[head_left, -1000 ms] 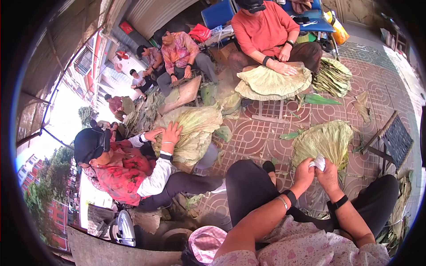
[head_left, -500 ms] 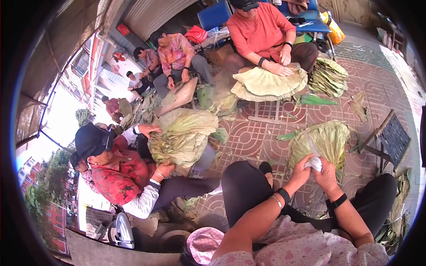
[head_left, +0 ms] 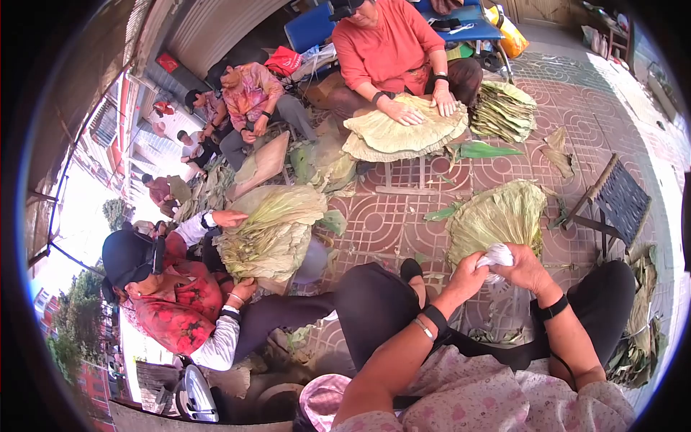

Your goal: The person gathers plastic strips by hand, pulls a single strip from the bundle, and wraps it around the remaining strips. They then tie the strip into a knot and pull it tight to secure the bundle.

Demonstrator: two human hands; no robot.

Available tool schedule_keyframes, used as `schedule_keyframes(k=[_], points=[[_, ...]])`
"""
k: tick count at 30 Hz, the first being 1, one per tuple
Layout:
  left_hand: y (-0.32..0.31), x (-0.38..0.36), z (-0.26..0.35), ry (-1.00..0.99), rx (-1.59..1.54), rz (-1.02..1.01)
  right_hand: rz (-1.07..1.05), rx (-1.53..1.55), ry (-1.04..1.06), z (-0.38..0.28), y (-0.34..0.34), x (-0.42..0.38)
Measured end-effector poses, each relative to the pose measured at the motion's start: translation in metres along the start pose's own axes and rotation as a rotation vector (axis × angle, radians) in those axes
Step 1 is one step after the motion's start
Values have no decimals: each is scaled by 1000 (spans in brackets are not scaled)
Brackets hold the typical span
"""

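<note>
My left hand point(head_left: 466, 279) and my right hand point(head_left: 524, 269) meet in front of my lap, both closed on a white bunched material point(head_left: 497, 261), perhaps thin plastic or cloth. Just beyond them a fan-shaped stack of dried green-yellow leaves point(head_left: 498, 219) lies on the patterned paving, its near end partly hidden by my hands.
A co-worker in red point(head_left: 183, 306) holds a leaf bundle point(head_left: 273, 230) at the left. Another in an orange-red top point(head_left: 389, 50) presses a leaf stack point(head_left: 407, 129). A folding stool point(head_left: 619, 198) stands right; more leaves point(head_left: 504, 111) are piled at the back.
The view has shifted, so the scene sits further left. My hands still grip the white material, which now bulges up more between them. The orange-red-clad co-worker's hands have moved apart on the leaves.
</note>
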State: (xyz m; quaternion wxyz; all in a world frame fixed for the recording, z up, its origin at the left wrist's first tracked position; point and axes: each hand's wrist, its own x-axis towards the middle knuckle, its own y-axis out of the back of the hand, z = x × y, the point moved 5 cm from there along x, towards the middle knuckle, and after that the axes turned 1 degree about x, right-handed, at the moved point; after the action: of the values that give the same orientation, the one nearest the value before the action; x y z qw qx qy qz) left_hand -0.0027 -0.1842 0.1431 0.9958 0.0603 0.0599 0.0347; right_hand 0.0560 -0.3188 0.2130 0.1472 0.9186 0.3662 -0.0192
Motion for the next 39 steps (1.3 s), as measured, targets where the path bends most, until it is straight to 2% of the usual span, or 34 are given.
schedule_keyframes(k=[1, 3, 5, 14, 17, 23, 26, 29, 33, 36, 39], points=[[-2, -1, 7, 9, 19, 10, -5, 53, -60, -2, 5, -3], [-4, 5, -2, -37, -108, -19, 144, -10, 77, -3, 14, -1], [-8, 2, 11, 41, -182, -18, 172, -127, 16, 0, 26, -2], [-10, -7, 3, 200, -516, -33, -119, 313, 39, 29, 23, 5], [-10, -8, 7, 198, -600, -73, -136, 374, 19, 25, 23, 3], [-8, -10, 17, 238, -587, -84, -20, 369, 187, 15, 25, 1], [-6, -11, 19, 266, -582, -59, 107, -3, 361, -2, 29, -6], [-3, -12, 14, 297, -507, -32, 120, -382, 462, -4, 22, -8], [2, -10, -1, 366, -280, 0, 96, -482, 370, 4, 17, -8], [-2, -12, 3, 281, -420, -3, 48, -261, 458, 12, 20, -2], [-9, -14, 25, 160, -574, -46, -25, 240, 223, 25, 18, 1]])
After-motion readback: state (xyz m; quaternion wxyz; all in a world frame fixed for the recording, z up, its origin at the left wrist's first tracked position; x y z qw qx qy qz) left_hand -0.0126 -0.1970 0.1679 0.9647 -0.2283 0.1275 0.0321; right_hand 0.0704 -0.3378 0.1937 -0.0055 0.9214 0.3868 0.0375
